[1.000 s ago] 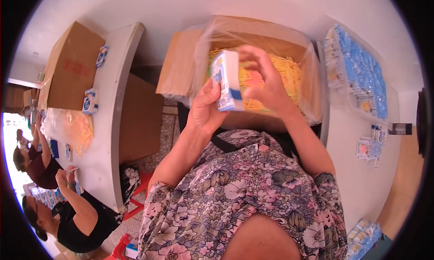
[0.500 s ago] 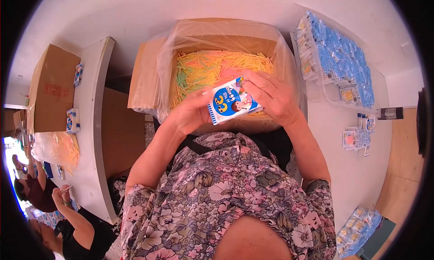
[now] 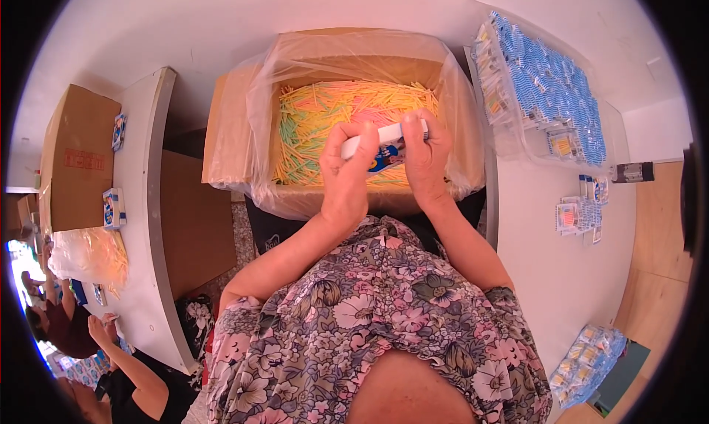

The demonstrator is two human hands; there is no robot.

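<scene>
Between both hands I hold a small flat white and blue carton [image 3: 390,135], with its white narrow side turned up and part of its printed blue face showing below. My left hand [image 3: 346,177] grips its left end, thumb along the side. At the other end my right hand [image 3: 427,162] has thumb and fingers closed on it. The carton is over an open cardboard box [image 3: 325,42] lined with clear plastic. Inside that box lie many thin sticks [image 3: 317,118] in yellow, green, orange and pink.
On the right, a clear bin [image 3: 528,147] full of blue-striped packets stands on a white table [image 3: 524,269], with loose packets [image 3: 580,216] beside it. Another table [image 3: 140,276] at left carries a brown carton [image 3: 81,158]. Co-workers [image 3: 129,372] sit at lower left.
The small carton has been tipped, so its narrow side now faces up instead of its printed front. Both hands have shifted their hold to its two ends.
</scene>
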